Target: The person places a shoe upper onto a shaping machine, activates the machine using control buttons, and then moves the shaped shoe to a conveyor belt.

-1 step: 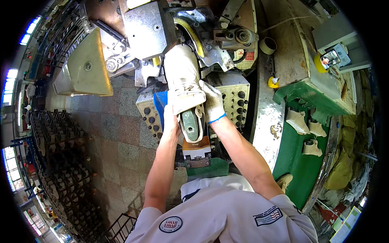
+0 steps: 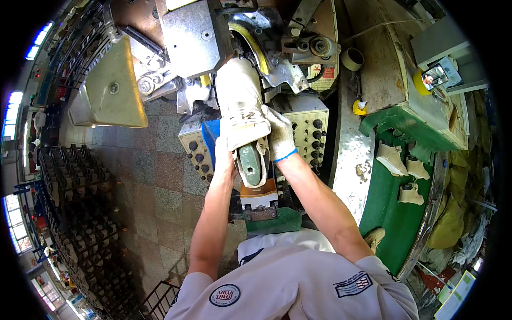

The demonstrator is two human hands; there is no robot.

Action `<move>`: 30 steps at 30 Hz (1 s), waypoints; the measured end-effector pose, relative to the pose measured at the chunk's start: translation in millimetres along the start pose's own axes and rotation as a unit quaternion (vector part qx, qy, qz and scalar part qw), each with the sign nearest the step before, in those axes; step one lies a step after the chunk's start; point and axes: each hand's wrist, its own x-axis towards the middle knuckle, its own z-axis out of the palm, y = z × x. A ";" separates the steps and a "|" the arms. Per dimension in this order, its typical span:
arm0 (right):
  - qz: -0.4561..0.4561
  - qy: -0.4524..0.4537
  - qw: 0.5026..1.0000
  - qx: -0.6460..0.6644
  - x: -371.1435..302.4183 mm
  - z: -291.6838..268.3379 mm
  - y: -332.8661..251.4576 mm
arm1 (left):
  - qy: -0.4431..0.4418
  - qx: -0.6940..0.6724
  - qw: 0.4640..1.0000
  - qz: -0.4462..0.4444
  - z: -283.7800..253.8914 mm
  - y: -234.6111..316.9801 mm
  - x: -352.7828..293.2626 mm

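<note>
A cream shoe upper (image 2: 238, 93) is stretched over a green shoe last (image 2: 249, 164). Its toe points away from me, under the metal head (image 2: 192, 37) of a machine. My left hand (image 2: 224, 156) is closed along the left side of the upper, with most of its fingers hidden behind the shoe. On the right side, my right hand (image 2: 280, 133) grips the upper near the ankle opening; it wears a whitish glove with a blue cuff. Below the heel end is a brown-and-white machine support (image 2: 258, 194).
Control boxes with black knobs (image 2: 317, 136) flank the shoe. A pale yellowish machine cover (image 2: 109, 88) juts out at left. Racks of dark shoes (image 2: 80, 213) stand on the tiled floor. At right, several cream shoes (image 2: 392, 159) lie on a green shelf (image 2: 392, 213) beside a wooden bench (image 2: 386, 69).
</note>
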 end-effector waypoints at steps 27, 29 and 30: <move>-0.148 0.012 0.972 -0.180 26.8 -25.3 25.7 | -0.003 0.092 0.985 0.147 -28.2 -42.2 30.5; -0.066 0.037 0.993 -0.087 21.9 -21.1 17.5 | 0.024 0.090 0.992 0.083 -16.4 -26.1 20.3; -0.076 0.061 0.991 -0.097 17.8 -27.3 16.7 | 0.035 0.089 0.994 0.050 -11.2 -20.0 15.5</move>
